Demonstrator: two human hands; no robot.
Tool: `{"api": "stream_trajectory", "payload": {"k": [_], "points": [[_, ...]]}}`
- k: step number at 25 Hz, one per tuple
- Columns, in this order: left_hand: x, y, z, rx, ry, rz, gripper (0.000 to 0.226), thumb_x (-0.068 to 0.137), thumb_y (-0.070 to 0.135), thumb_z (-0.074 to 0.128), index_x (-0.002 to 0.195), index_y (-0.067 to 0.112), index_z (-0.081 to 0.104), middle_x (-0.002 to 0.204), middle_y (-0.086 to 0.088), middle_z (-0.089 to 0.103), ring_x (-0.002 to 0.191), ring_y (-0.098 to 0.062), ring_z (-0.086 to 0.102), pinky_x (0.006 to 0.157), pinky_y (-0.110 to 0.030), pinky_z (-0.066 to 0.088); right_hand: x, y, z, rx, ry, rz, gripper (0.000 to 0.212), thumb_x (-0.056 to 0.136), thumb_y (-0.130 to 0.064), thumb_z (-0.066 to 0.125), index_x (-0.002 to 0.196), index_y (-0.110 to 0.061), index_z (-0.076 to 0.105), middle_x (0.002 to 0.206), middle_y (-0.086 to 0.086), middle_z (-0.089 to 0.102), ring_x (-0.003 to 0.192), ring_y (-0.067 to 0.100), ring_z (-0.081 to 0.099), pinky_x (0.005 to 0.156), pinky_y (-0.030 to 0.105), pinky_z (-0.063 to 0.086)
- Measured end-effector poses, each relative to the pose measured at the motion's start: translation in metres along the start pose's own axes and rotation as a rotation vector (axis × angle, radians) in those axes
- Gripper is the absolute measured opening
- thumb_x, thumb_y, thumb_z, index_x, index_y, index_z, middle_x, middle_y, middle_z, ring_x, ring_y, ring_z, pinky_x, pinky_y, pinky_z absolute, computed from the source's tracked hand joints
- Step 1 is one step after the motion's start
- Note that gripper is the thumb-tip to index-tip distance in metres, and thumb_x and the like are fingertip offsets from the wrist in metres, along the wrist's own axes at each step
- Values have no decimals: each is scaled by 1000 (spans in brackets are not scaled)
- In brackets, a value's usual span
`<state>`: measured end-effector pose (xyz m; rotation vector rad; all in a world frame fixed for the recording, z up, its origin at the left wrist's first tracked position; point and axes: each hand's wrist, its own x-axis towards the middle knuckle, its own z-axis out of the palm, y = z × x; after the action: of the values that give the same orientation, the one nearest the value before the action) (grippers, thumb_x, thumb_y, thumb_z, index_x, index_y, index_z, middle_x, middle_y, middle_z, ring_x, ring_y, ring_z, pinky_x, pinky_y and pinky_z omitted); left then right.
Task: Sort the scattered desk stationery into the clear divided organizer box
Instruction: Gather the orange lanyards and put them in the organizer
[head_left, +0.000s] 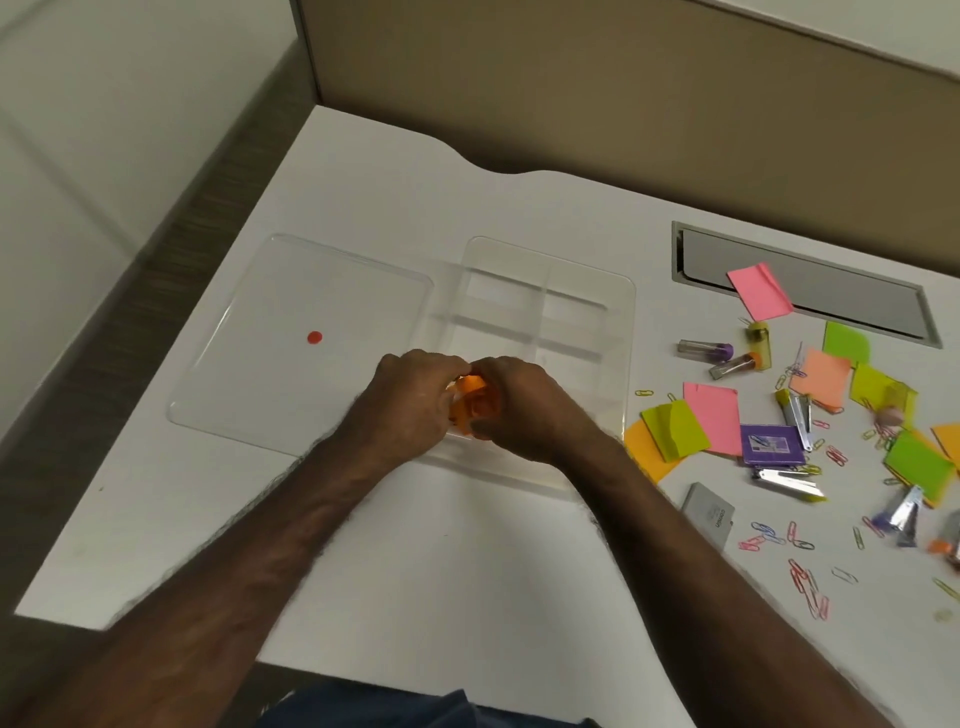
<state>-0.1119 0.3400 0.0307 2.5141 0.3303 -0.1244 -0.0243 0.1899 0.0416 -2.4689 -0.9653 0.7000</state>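
Head view: both hands meet over the near edge of the clear organizer box (545, 312) on the white worktop (415, 545). The left hand (410, 400) and right hand (524, 410) have fingers pinched round a small orange item (470, 402), too hidden to name. The box's lid (291, 338) lies flat just left. Sticky notes (714, 415) and paper clips (808, 582) are scattered at right.

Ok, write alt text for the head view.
Both hands, left hand and right hand, hold an orange item over the near edge of a clear divided organizer box. Its lid lies left; sticky notes and paper clips scatter right.
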Motion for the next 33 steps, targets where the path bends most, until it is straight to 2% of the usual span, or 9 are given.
{"api": "stream_trajectory", "payload": {"k": [3,7,10,14,18,23,27,30,33], "points": [[0,-2,-4,60,26,49,34,96,22,64,130,22,66,126,-2,70,116,-26,61,105,-41,40,-7,1,-13,-50,11,15,66,79,-34,84,140,-26,60,133,-3,65,119,18,60,96,32,51],[-3,-4,0,30,22,137,41,95,19,65,136,21,62,136,-1,65,124,-25,58,107,-43,39,-10,13,-17,-66,152,42,39,84,-29,80,123,-25,73,118,-4,71,105,16,66,89,37,59],[-1,-6,7,141,14,236,30,96,21,63,125,22,67,126,3,68,119,-23,59,97,-40,40,-7,17,-4,-101,182,49,21,91,-23,72,111,-23,80,106,-2,73,94,18,68,83,38,59],[2,-9,14,355,-9,310,23,95,17,55,101,28,74,101,10,70,106,-23,58,83,-37,31,4,14,21,-275,125,-17,16,94,-21,66,98,-20,81,96,3,70,83,24,66,77,40,58],[8,-9,16,427,-84,257,24,96,21,54,107,31,72,104,11,69,109,-18,52,88,-37,28,15,9,34,-384,90,-52,16,95,-23,67,90,-11,75,88,7,64,78,27,65,74,41,58],[10,3,8,424,-34,207,20,94,22,52,99,28,71,97,9,68,106,-20,55,89,-37,29,0,11,24,-174,177,-30,16,90,-22,69,102,-20,80,100,0,73,85,21,68,78,40,60],[10,23,2,271,69,200,31,91,25,65,122,25,71,121,2,71,118,-24,59,98,-42,36,-39,23,2,83,382,44,29,91,-28,76,120,-25,76,117,-7,74,97,10,69,84,31,60],[7,42,16,106,181,313,34,86,15,61,118,18,73,115,-2,75,109,-29,65,93,-47,46,-75,51,-10,212,561,137,28,90,-29,79,117,-27,76,113,-10,74,96,6,68,80,32,62],[0,72,39,5,268,450,34,85,5,60,114,17,73,108,0,75,102,-27,66,86,-45,50,-109,91,-12,229,616,251,33,87,-31,83,118,-28,74,110,-13,74,96,5,67,84,39,61]]}}
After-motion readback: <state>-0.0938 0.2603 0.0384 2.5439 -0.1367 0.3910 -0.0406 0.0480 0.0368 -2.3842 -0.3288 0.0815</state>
